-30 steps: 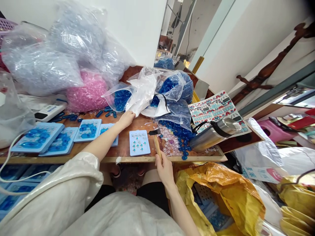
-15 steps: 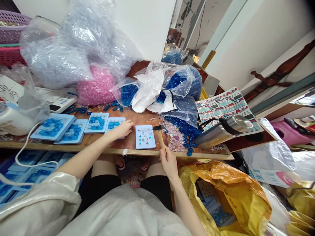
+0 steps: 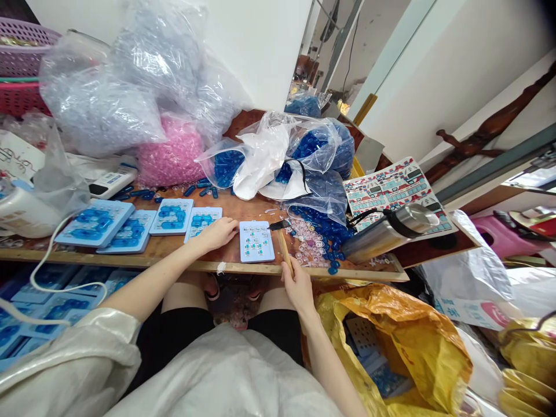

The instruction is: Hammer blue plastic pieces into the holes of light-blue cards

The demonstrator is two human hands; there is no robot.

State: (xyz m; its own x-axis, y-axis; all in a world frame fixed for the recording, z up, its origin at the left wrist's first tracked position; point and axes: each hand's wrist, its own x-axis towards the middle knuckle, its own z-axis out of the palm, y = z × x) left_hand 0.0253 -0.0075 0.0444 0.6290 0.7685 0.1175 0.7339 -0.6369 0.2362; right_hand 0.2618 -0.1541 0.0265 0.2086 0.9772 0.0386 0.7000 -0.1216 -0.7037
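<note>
Right hand point(image 3: 297, 292), fingers wrapped around a wooden-handled black hammer point(image 3: 283, 249), left hand point(image 3: 216, 234) flat, fingers loosely together, just beside a pale blue plastic card point(image 3: 256, 241), wooden desk point(image 3: 260, 268)

A white wall point(image 3: 256, 52) rises right behind my plank workbench point(image 3: 130, 260), with stacked plastic baskets point(image 3: 21, 58) in the corner to my left. Past a pale partition point(image 3: 391, 63) on my right, I can see into a further room point(image 3: 336, 52) with a bare grey wall, though it looks too dim and distant to make out much. A carved dark wooden stand point(image 3: 486, 136) and a pink stool point(image 3: 499, 234) sit nearby.
</note>
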